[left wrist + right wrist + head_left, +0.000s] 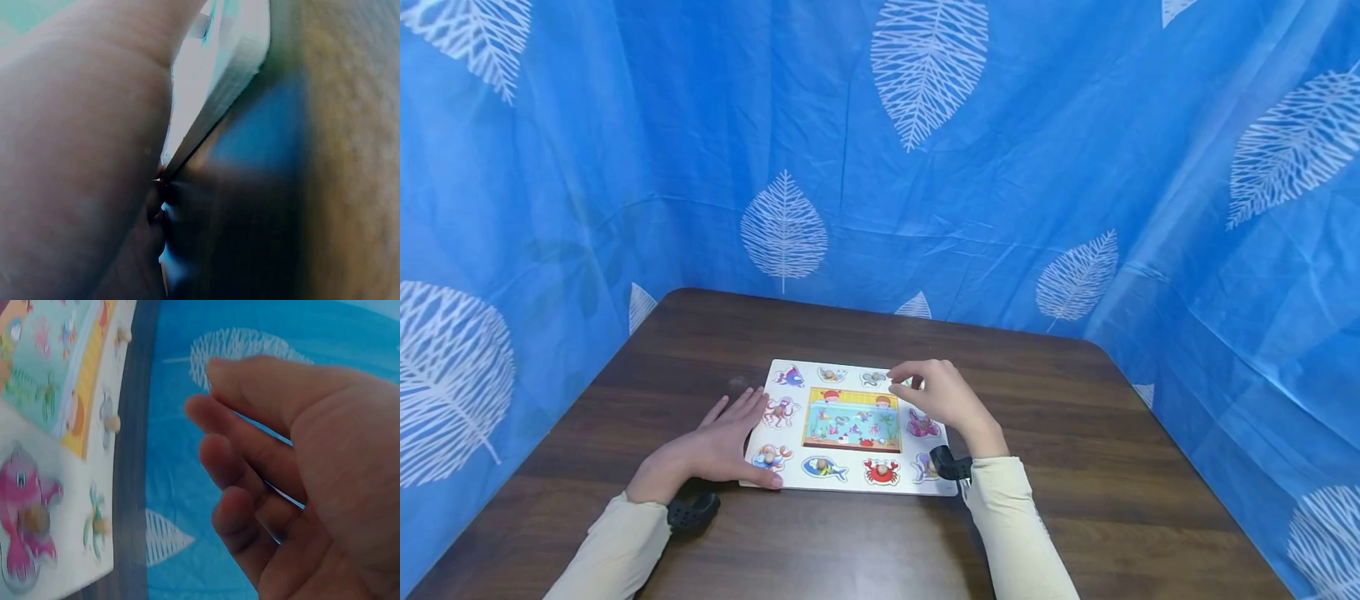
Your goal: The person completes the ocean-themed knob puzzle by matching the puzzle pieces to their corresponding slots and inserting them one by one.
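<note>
A white wooden peg puzzle board (865, 488) lies on the table, its sea-animal pieces ringed around a fish-tank picture (852, 425). Among the pieces are a red crab (882, 472), a blue fish (823, 467) and a pink octopus (780, 412), several with round wooden knobs. My left hand (726, 446) rests along the board's left edge, fingers extended, thumb at the front left corner. Above the upper right part of the board hovers my right hand (942, 396), its fingers loosely bent. The right wrist view shows nothing between those fingers, with a pink piece (28, 512) beyond them.
The dark brown wooden table (1075, 467) extends on all sides of the board. Blue curtains (865, 208) with white leaf prints hang behind and beside it. Each wrist carries a black strap device, such as the left one (694, 512).
</note>
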Available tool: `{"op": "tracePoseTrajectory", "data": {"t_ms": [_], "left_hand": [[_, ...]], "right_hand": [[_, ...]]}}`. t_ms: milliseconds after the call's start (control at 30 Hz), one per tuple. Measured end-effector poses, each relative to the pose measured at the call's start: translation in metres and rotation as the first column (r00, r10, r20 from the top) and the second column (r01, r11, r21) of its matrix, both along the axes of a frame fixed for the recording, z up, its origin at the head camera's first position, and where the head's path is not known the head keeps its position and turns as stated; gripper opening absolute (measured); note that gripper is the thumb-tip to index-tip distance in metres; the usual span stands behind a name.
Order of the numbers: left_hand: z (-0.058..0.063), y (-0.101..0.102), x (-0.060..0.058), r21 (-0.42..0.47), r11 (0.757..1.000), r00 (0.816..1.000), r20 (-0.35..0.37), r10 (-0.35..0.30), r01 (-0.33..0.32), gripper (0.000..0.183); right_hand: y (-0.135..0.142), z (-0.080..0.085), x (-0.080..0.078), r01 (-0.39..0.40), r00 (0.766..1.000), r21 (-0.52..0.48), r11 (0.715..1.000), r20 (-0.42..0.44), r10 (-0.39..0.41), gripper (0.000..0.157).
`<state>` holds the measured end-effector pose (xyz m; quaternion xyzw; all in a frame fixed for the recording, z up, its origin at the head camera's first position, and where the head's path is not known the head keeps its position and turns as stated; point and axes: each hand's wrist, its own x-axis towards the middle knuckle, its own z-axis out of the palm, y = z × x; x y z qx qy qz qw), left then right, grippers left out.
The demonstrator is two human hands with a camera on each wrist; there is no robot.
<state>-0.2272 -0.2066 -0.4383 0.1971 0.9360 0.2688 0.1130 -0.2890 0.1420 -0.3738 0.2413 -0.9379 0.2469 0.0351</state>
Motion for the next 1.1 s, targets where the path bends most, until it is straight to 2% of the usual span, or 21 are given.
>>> {"op": "tracePoseTrajectory", "data": {"t_ms": [233,600,900,1100], "left_hand": [[0.0,0.0,0.0,-0.009,1.0,1.0,0.0,0.001,-0.001,0.136],[0.0,0.001,0.002,-0.017,1.0,1.0,-0.004,0.006,-0.006,0.138],[-0.001,0.0,0.0,-0.019,1.0,1.0,0.004,0.006,-0.006,0.138],[-0.002,0.0,-0.002,-0.02,1.0,1.0,0.006,0.003,-0.003,0.138]], "right_hand": [[0.024,0.001,0.002,0.005,0.999,0.031,1.0,0.045,-0.006,0.023],[0.057,0.001,0.011,-0.006,0.984,0.051,0.999,0.18,-0.003,0.029],[0.073,0.002,0.015,-0.031,0.97,0.075,0.997,0.242,0.012,0.021],[0.086,0.002,0.02,-0.078,0.958,0.084,0.993,0.281,0.052,0.019]]}}
